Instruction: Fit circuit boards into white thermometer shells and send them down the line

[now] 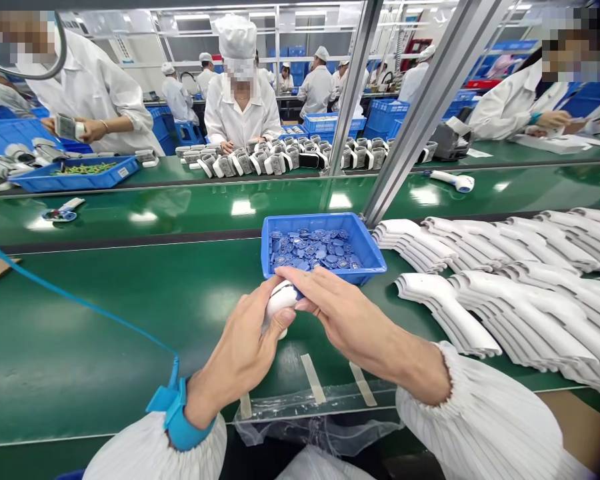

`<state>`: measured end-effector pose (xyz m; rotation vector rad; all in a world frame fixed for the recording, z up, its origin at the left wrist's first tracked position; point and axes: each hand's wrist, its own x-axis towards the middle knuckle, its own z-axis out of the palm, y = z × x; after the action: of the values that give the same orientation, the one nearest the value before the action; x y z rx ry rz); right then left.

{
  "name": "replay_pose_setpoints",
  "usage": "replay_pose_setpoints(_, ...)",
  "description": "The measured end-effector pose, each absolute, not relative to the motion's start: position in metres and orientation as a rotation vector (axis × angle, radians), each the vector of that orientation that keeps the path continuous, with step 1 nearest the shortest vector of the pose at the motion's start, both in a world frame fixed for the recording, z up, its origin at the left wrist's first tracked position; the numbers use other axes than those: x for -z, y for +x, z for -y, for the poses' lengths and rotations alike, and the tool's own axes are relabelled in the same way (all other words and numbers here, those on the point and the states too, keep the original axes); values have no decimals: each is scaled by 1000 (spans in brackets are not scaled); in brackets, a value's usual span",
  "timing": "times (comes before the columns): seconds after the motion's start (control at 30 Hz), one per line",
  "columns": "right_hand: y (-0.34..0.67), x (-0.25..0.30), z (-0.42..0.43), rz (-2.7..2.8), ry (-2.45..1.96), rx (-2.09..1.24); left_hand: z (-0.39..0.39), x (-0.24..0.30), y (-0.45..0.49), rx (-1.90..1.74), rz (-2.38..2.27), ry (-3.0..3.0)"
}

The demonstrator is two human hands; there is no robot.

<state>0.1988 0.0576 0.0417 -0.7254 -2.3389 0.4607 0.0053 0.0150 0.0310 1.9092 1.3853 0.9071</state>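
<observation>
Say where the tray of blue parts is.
In the head view, the tray sits just right of centre on the green bench, beyond the right hand and left of the stacked white shells.

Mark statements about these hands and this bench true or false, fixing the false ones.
1. The left hand holds a white part. True.
2. White shells lie stacked right of the blue tray. True.
3. The right hand is inside the blue tray. False: it is at the white part.
4. The blue tray holds white shells. False: it holds blue pieces.
5. A blue band is around the left wrist. True.
</observation>
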Motion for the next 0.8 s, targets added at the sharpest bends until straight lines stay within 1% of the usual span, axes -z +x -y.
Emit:
replay_pose_setpoints(0.1,191,-36,-52,2249,-818,-488,-17,-28,11,-902,-1436,1987)
replay_pose_setpoints(0.23,187,-25,-40,2032,-983,-500,-20,-21,21,-950,-1609,2253)
replay_pose_setpoints(0.33,197,-23,-30,1956,-1055,-615,-17,-16,24,-889,-1572,2383)
replay_pose_setpoints(0.4,205,-24,-23,1958,-1112,-689,-12,-12,24,-965,-1606,2333)
replay_pose_setpoints(0.5,210,-24,-14,2044,-1217,-770,-9,-2,26,-1183,-1917,2048)
replay_pose_setpoints(0.57,204,-20,-9,2144,-1231,-774,-12,5,28,-1253,-2084,1952)
replay_pose_setpoints(0.7,189,-5,1,2323,-1147,-543,-23,12,28,-1260,-2038,2091)
replay_pose_setpoints(0.73,186,-2,3,2324,-1135,-534,-23,10,25,-1229,-2024,2112)
replay_pose_setpoints(0.8,184,1,5,2244,-1141,-657,-19,4,18,-1132,-2014,2119)
